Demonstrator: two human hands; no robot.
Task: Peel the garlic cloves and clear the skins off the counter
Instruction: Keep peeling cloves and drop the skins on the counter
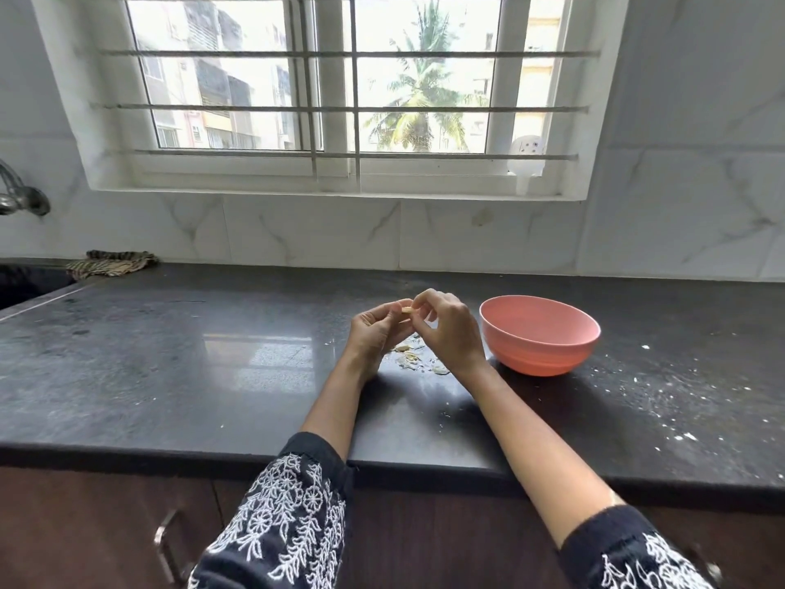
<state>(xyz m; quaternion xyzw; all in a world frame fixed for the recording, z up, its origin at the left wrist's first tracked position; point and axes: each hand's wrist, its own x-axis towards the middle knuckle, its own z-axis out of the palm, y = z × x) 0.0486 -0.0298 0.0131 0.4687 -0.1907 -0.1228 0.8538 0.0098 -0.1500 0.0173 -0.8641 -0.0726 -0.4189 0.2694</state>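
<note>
Embroidered sleeves [293, 516] nearest, both hands' fingers [420, 306] pinching one garlic clove [407, 309], skins [414, 359] below on counter [170, 354]

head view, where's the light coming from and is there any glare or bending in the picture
Head view: daylight enters through the window, leaving a pale reflection on the dark counter; wide-angle bending tilts the window frame and walls; the cabinet handle at the bottom edge looks smeared.

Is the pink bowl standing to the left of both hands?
No, the pink bowl stands on the counter to the right of the right hand and left hand.
</note>
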